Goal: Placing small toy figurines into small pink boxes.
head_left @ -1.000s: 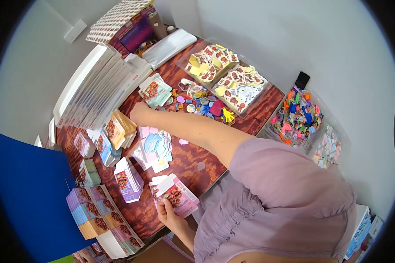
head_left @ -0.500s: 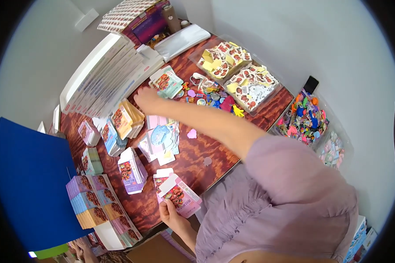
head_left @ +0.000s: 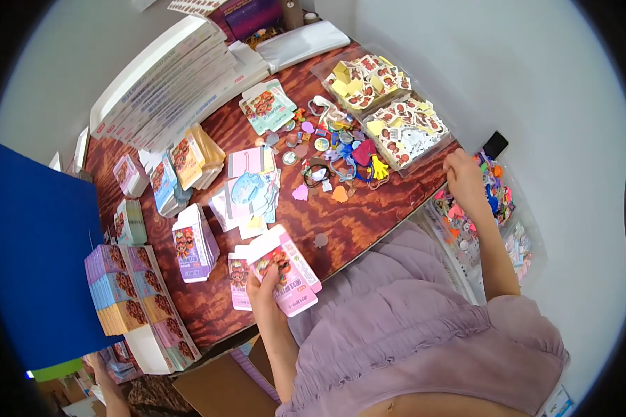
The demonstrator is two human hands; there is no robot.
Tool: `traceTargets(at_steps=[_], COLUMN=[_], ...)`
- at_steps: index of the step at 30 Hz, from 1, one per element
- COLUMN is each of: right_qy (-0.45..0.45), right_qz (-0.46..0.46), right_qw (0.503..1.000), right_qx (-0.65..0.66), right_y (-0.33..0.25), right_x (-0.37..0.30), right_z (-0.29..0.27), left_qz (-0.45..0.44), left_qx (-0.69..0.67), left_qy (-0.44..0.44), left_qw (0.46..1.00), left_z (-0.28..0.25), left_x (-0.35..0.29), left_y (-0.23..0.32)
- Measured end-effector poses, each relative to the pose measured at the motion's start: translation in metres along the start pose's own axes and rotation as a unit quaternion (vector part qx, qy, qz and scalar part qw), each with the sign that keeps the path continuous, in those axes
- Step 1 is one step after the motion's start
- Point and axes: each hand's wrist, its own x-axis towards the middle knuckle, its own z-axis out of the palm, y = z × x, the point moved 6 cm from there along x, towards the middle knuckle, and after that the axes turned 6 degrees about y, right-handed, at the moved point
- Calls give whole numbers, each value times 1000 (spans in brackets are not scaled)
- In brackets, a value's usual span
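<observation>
Your left hand (head_left: pixel 263 286) pinches pink cartons (head_left: pixel 293 267); right hand (head_left: pixel 464 175) curls by table corner (head_left: pixel 428 182), can't tell if gripping.

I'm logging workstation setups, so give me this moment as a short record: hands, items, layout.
left hand: grips a pink carton
right hand: at the table's right edge, beside a heap of small colourful toys; whether it holds anything is unclear
table centre: loose trinkets
table left: stacks of purple cartons, blue cartons and orange cartons
far side: green cartons; small printed cards in two heaps
nearby: black phone beyond the right hand; another person's forearm, lower left
</observation>
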Motion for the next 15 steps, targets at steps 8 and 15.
traceTargets(at_steps=[8,15], right_qy=[178,130], right_qz=[-107,-339], right_qw=[978,912], right_qx=[6,189], right_y=[-9,-187], right_x=[-6,39], right_z=[-3,51], left_qz=[-109,-147], left_qx=[-187,-232], left_qy=[-42,-92], left_qw=[975,957], left_z=[19,17], left_x=[-9,-12], left_y=[-12,-21])
